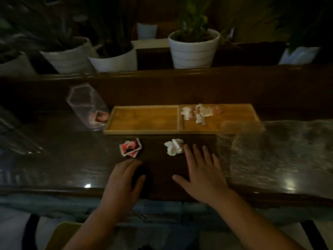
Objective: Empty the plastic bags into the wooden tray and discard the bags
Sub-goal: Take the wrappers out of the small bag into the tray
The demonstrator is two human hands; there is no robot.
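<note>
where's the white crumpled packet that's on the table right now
In the head view, the white crumpled packet lies on the dark table, just in front of the wooden tray, at the right hand's fingertips.

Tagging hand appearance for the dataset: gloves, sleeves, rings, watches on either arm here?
Both are bare. The left hand and right hand wear no gloves, and no rings show on the fingers. Both forearms are uncovered as far as the bottom of the frame, with no sleeve cuffs, watches or bands at the wrists. The picture is dim and slightly blurred, so small marks would not show.

Dim home or café: dark wooden table point(72, 168), potted plants point(194, 47).
</note>
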